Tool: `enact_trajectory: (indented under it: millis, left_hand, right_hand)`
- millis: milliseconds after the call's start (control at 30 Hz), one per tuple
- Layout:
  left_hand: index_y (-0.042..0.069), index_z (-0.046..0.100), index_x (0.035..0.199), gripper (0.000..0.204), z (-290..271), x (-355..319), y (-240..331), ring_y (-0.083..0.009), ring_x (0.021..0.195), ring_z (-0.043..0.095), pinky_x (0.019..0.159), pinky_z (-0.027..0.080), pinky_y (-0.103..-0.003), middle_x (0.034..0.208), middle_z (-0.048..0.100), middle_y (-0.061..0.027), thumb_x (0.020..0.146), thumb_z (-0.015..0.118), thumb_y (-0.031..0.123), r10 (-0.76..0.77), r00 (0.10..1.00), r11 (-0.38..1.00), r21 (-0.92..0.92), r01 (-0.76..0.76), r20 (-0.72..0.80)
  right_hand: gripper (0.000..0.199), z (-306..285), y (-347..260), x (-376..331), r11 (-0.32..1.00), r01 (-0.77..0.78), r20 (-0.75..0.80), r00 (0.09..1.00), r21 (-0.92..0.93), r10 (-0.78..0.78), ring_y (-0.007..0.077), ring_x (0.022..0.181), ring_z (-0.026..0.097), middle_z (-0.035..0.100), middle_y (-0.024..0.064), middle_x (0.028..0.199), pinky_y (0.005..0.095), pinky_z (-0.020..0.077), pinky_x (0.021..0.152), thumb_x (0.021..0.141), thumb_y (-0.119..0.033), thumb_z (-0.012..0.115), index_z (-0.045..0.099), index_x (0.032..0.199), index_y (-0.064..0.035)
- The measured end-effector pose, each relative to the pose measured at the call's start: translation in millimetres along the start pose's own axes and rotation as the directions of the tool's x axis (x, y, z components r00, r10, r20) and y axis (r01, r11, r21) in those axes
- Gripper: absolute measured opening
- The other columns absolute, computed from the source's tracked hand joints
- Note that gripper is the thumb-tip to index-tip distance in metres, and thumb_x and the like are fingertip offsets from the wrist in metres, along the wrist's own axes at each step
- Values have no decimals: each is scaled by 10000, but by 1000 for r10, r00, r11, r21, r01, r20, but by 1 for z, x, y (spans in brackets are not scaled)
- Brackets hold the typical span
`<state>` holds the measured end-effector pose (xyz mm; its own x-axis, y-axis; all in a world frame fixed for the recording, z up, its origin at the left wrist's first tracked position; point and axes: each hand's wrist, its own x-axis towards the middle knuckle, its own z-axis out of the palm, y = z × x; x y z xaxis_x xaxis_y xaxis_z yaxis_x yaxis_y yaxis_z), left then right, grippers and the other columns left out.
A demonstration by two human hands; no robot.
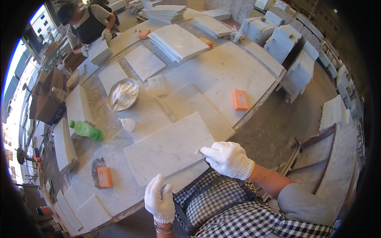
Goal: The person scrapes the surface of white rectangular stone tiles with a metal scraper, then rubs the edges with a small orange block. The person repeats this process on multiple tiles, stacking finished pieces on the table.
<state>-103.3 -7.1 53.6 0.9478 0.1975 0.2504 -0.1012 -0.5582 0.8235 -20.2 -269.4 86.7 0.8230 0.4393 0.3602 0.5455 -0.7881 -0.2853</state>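
A pale marble tile (168,146) lies on the table right in front of me, overlapping another slab. My right hand (229,159), in a white knitted glove, is closed in a pinch by the tile's right end. A small greyish piece shows at its fingertips, too small to name. My left hand (159,200), gloved too, is raised near the tile's front left edge, its fingers loosely bent and apart, holding nothing. Beyond the tile are a small white bottle (127,124) and a round metal bowl of white paste (124,94) with a tool in it.
Orange blocks (240,100) lie at the right edge and the left front (104,177). A green bottle (86,130) lies at left, near stacked tiles (65,144). More tile stacks (178,41) stand farther back. Across the table, a person (89,27) handles tiles. Stone blocks (299,67) stand at right.
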Motion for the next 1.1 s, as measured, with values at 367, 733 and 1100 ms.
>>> enact_trajectory:
  millis: [367,733,1100]
  left_hand:
    - [9,446,1535,978,31,77,-23,-475,1538,234,1243,94,-655,1640,340,-260,883,568,729,57,920,632,699,-333,387]
    - [-11,426,1539,998,30,79,-18,-471,1546,215,1248,66,-658,1645,321,-272,869,597,708,28,914,629,703,-331,405]
    - [-12,440,1534,985,30,79,-18,-461,1558,195,1258,54,-644,1662,296,-264,885,576,716,2,911,646,695,-316,412]
  right_hand:
    - [104,47,38,66,950,92,69,995,-297,-75,205,621,639,570,8,709,377,512,524,861,-200,667,656,960,-168]
    - [98,60,43,85,957,-1,-57,998,-289,-16,181,653,655,562,7,708,376,517,539,877,-208,649,642,956,-150]
    - [112,34,51,42,954,61,60,997,-295,-45,170,582,602,522,-3,664,341,482,486,853,-163,679,657,960,-187]
